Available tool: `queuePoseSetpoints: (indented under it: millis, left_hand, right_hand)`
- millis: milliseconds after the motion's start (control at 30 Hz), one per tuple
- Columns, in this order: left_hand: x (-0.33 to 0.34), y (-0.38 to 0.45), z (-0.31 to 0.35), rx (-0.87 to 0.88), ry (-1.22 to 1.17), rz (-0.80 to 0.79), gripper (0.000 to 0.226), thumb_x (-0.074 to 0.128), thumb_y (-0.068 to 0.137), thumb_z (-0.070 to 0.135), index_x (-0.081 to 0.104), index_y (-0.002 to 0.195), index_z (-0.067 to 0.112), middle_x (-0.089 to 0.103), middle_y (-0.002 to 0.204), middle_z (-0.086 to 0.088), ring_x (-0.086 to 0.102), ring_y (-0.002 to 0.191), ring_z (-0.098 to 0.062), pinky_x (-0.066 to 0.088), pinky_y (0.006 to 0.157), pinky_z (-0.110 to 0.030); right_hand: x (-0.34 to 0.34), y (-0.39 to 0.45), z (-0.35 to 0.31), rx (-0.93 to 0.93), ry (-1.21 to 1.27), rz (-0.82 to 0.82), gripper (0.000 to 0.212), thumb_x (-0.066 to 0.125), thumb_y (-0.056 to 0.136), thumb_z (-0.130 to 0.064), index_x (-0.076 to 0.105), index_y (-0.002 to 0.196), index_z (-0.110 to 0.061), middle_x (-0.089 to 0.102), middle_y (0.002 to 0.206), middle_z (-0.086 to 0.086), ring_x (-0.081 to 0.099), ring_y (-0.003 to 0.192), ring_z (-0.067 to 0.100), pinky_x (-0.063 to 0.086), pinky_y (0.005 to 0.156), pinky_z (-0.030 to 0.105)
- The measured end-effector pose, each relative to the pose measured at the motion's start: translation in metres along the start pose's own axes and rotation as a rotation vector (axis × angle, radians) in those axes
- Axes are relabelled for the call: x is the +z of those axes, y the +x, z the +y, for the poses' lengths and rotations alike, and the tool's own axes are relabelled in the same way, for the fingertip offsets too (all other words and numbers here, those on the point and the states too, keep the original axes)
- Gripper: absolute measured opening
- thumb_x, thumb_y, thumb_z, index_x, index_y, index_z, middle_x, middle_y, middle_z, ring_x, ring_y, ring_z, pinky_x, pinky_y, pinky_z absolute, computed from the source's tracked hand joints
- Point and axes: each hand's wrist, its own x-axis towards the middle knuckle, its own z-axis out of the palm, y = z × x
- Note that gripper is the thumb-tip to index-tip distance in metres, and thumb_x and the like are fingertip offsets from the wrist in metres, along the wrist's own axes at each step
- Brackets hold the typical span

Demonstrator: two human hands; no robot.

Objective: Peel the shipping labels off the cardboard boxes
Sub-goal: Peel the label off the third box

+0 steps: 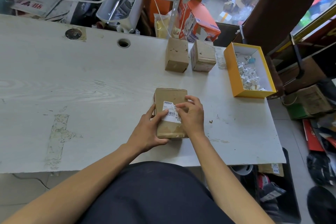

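Note:
A brown cardboard box (170, 96) lies flat on the white table (91, 87) in front of me. A white shipping label (170, 112) with a barcode is stuck on its top; its upper right corner is torn away. My left hand (148, 132) grips the box's left side, thumb resting on the label's lower left. My right hand (190, 112) sits on the box's right side, thumb and forefinger pinching the label's torn right edge.
Two more cardboard boxes (176, 54) (203, 56) stand at the table's far edge. A yellow tray (234, 74) at the right holds several crumpled label scraps. A brown chair (272, 16) and cluttered shelves surround the table.

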Motion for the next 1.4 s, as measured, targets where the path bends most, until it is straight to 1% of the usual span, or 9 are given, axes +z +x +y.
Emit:
queuePoseSetpoints:
  millis: [100, 233, 367, 600, 733, 867, 1267, 1333, 1400]
  left_hand:
    - [-0.001, -0.001, 0.001, -0.001, -0.003, -0.003, 0.102, 0.08, 0.054, 0.049, 0.032, 0.143, 0.05, 0.014, 0.162, 0.006, 0.042, 0.125, -0.021, 0.04, 0.1, -0.026]
    - [-0.001, -0.001, 0.002, -0.004, -0.002, -0.001, 0.1, 0.073, 0.052, 0.057, 0.028, 0.141, 0.052, 0.015, 0.161, 0.006, 0.043, 0.124, -0.022, 0.045, 0.101, -0.033]
    - [0.001, 0.0, -0.001, 0.001, -0.013, 0.0, 0.101, 0.079, 0.053, 0.052, 0.031, 0.143, 0.05, 0.015, 0.161, 0.007, 0.044, 0.124, -0.02, 0.047, 0.101, -0.036]
    - [0.002, 0.0, -0.001, -0.006, -0.001, 0.006, 0.102, 0.08, 0.054, 0.051, 0.029, 0.142, 0.052, 0.015, 0.161, 0.007, 0.043, 0.124, -0.02, 0.045, 0.102, -0.034]
    - [0.001, -0.001, 0.001, -0.015, -0.024, 0.007, 0.1, 0.075, 0.052, 0.055, 0.03, 0.141, 0.052, 0.014, 0.161, 0.007, 0.039, 0.129, -0.02, 0.043, 0.103, -0.031]
    - [0.001, -0.001, 0.002, -0.018, -0.037, 0.004, 0.1, 0.078, 0.053, 0.052, 0.033, 0.143, 0.049, 0.013, 0.16, 0.006, 0.037, 0.13, -0.019, 0.038, 0.101, -0.026]
    - [0.0, -0.001, 0.004, -0.015, -0.056, 0.006, 0.1, 0.077, 0.052, 0.054, 0.031, 0.141, 0.052, 0.013, 0.16, 0.006, 0.037, 0.13, -0.02, 0.041, 0.104, -0.03]
    - [-0.001, -0.001, 0.005, -0.011, -0.056, 0.006, 0.1, 0.076, 0.051, 0.057, 0.03, 0.14, 0.053, 0.012, 0.16, 0.006, 0.037, 0.13, -0.02, 0.042, 0.105, -0.032]
    - [-0.001, -0.002, 0.004, -0.003, -0.06, 0.007, 0.102, 0.078, 0.052, 0.057, 0.03, 0.141, 0.053, 0.007, 0.16, 0.006, 0.039, 0.128, -0.019, 0.045, 0.105, -0.035]
  right_hand:
    - [0.003, 0.003, -0.004, 0.037, -0.06, 0.002, 0.006, 0.069, 0.085, -0.017, 0.075, 0.087, -0.017, 0.05, 0.129, -0.003, 0.043, 0.119, 0.015, 0.03, 0.092, 0.018]
    - [0.01, 0.005, -0.005, 0.047, -0.123, 0.022, 0.01, 0.064, 0.088, -0.02, 0.07, 0.084, -0.015, 0.046, 0.129, -0.004, 0.04, 0.117, 0.016, 0.031, 0.085, 0.021]
    - [0.013, 0.007, -0.004, 0.015, -0.197, 0.005, 0.012, 0.057, 0.093, -0.02, 0.064, 0.084, -0.017, 0.041, 0.13, -0.005, 0.036, 0.119, 0.016, 0.034, 0.082, 0.025]
    - [0.014, 0.009, -0.002, -0.002, -0.221, -0.039, 0.016, 0.051, 0.096, -0.018, 0.063, 0.09, -0.01, 0.036, 0.133, -0.002, 0.033, 0.121, 0.018, 0.04, 0.094, 0.033]
    - [0.014, 0.01, -0.001, 0.013, -0.183, -0.06, 0.016, 0.049, 0.096, -0.015, 0.062, 0.092, -0.007, 0.035, 0.136, 0.001, 0.032, 0.122, 0.021, 0.036, 0.1, 0.033]
    - [0.012, 0.01, -0.001, 0.004, -0.174, -0.079, 0.016, 0.048, 0.096, -0.013, 0.061, 0.092, -0.006, 0.034, 0.138, 0.003, 0.031, 0.124, 0.023, 0.032, 0.102, 0.032]
    - [0.007, 0.012, -0.003, 0.043, -0.13, -0.162, 0.017, 0.047, 0.098, -0.014, 0.055, 0.083, -0.015, 0.031, 0.138, -0.002, 0.027, 0.124, 0.017, 0.024, 0.098, 0.023]
    - [0.003, 0.012, -0.004, 0.067, -0.04, -0.141, 0.018, 0.048, 0.097, -0.014, 0.055, 0.08, -0.016, 0.036, 0.132, -0.007, 0.031, 0.119, 0.011, 0.026, 0.096, 0.023]
    - [-0.003, 0.014, -0.002, 0.13, 0.106, -0.049, 0.016, 0.049, 0.094, -0.014, 0.056, 0.08, -0.016, 0.051, 0.126, -0.007, 0.047, 0.109, 0.01, 0.037, 0.09, 0.025]
